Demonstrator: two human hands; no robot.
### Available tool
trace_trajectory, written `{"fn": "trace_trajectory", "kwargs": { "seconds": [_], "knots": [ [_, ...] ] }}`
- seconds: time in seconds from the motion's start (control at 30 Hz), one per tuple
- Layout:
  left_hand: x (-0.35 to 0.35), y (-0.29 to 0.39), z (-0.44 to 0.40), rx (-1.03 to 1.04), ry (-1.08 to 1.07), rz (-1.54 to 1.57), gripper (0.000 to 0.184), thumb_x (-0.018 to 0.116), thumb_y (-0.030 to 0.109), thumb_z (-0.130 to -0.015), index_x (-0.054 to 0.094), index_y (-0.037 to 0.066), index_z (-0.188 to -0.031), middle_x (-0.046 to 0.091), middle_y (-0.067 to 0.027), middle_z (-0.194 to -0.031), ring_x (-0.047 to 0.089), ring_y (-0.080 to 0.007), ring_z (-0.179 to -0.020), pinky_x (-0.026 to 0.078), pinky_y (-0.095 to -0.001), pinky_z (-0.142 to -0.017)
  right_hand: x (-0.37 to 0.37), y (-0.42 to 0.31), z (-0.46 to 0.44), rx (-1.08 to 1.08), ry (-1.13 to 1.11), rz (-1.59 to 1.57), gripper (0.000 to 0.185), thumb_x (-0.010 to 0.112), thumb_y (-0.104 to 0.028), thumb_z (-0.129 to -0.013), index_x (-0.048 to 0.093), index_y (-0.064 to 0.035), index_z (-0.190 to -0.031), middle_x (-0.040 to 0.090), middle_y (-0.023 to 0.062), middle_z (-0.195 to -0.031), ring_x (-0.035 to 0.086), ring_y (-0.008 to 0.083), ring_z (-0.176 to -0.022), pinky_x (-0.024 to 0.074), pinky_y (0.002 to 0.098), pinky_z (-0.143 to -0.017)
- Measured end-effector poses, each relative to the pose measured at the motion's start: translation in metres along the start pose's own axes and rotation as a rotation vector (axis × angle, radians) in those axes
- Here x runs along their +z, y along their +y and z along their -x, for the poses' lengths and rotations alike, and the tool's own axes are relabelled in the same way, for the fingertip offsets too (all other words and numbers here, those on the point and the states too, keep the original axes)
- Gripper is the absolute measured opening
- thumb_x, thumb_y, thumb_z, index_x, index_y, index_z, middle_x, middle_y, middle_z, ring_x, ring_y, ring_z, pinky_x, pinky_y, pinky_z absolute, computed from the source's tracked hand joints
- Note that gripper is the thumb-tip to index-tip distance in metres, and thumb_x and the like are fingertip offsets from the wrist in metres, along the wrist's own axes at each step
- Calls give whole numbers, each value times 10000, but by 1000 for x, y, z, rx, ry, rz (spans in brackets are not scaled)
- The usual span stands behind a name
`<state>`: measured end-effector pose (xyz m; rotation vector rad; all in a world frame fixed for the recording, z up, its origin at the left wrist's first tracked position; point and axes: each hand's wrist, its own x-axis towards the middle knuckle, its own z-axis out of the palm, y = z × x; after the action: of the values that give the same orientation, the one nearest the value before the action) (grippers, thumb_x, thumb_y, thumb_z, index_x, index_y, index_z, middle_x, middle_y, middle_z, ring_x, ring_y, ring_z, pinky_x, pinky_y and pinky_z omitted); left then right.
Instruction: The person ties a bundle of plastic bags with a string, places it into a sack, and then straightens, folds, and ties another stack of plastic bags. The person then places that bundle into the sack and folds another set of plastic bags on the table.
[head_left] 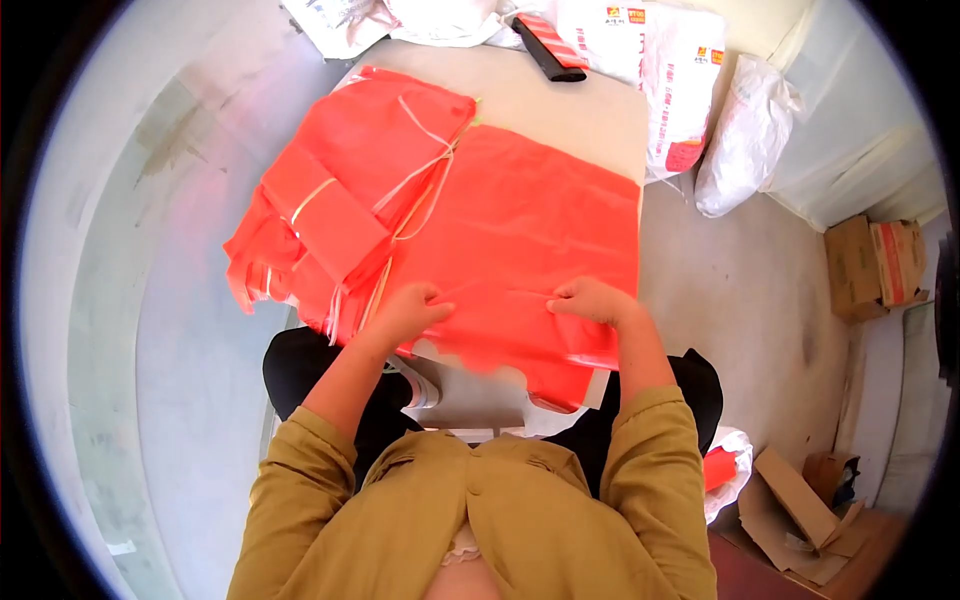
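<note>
My left hand (412,312) is pinching the red sheet (530,220), thumb against fingers; my right hand (592,300) is pinching it likewise, well apart. The sheet is covering much of the table (575,125): orange-red, thin, lightly creased, its uneven near edge drooping toward my lap. Its right side is running along the table's edge; pale tabletop is showing beyond its far edge. At left, a red packet (340,228) with a pale band is lying on more red sheeting (390,110), strings (412,181) trailing alongside. Printed white sacks (685,85) are sitting by the far right corner, contents hidden. At lower right, a white bag (741,448) is holding something red (718,467). Floor (740,270) is stretching between the table and cardboard boxes (852,265).
</note>
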<state>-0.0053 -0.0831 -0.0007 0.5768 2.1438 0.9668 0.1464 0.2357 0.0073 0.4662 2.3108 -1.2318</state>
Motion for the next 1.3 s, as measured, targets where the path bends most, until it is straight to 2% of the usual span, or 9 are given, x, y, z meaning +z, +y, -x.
{"fn": "trace_trajectory", "kwargs": {
  "seconds": [0.07, 0.17, 0.27, 0.37, 0.47, 0.67, 0.8, 1.0, 1.3],
  "knots": [
    [3, 6, 4, -22, 31, -17, 355, 735, 286, -877, 711, -36, -1023, 702, -99, -850, 668, -190, -799, 520, -361, -726, -2, -2, 12, -26, 2, -81, 391, 690, -306, -941, 680, 11, -1170, 714, 89, -1076, 644, 188, -1013, 495, 329, -916],
    [6, -5, 1, -9, 35, 5, 354, 727, 299, -880, 713, -28, -1016, 701, -99, -839, 669, -192, -786, 519, -366, -716, 7, 28, 35, -53, 307, -316, 381, 689, -257, -947, 640, 1, -1223, 706, 92, -1021, 640, 151, -964, 505, 307, -862],
    [11, -13, -2, -12, 64, 39, 348, 721, 308, -884, 715, -26, -985, 696, -95, -814, 666, -190, -777, 516, -367, -707, 15, 45, 70, 26, 426, -308, 425, 710, -274, -938, 626, -31, -1276, 702, 169, -1128, 665, 251, -1069, 522, 372, -922],
    [11, -7, -1, 7, 94, -1, 343, 718, 310, -884, 716, -28, -940, 679, -92, -765, 656, -190, -723, 506, -370, -666, 34, 63, 85, -7, 522, -166, 422, 714, -244, -937, 618, -34, -1290, 705, 159, -1052, 679, 246, -998, 534, 370, -885],
    [10, -7, -1, -5, 104, -27, 337, 725, 301, -882, 713, -35, -899, 647, -64, -709, 623, -159, -659, 482, -351, -610, 51, 76, 78, -17, 596, -314, 411, 712, -232, -935, 623, -41, -1288, 719, 151, -1011, 698, 256, -948, 543, 386, -854],
    [14, 1, 6, -10, 151, 118, 321, 727, 282, -891, 691, -32, -837, 582, -6, -669, 541, -89, -619, 424, -306, -556, 58, 67, 75, -29, 707, -96, 344, 658, -257, -957, 615, -75, -1246, 735, 178, -1000, 707, 352, -934, 543, 432, -838],
    [17, 10, 12, -2, 219, -18, 316, 724, 281, -899, 671, -15, -802, 556, 11, -656, 517, -85, -613, 405, -311, -550, 52, 57, 79, -47, 684, 47, 273, 586, -267, -995, 602, -93, -1204, 727, 183, -1031, 685, 393, -967, 529, 483, -835],
    [15, -3, 6, -41, 239, -23, 308, 719, 294, -916, 680, 9, -804, 553, 33, -672, 507, -63, -633, 400, -284, -570, 45, 51, 86, -67, 599, 107, 201, 539, -240, -1017, 622, -81, -1108, 717, 169, -983, 675, 389, -930, 522, 477, -794],
    [15, -10, 2, -61, 214, 102, 346, 675, 311, -978, 705, -3, -835, 601, 51, -752, 521, -45, -683, 410, -245, -614, 60, 71, 78, -211, 736, 105, 195, 532, -235, -1012, 636, -75, -1055, 707, 174, -941, 673, 391, -896, 513, 496, -767]
  ]
}}
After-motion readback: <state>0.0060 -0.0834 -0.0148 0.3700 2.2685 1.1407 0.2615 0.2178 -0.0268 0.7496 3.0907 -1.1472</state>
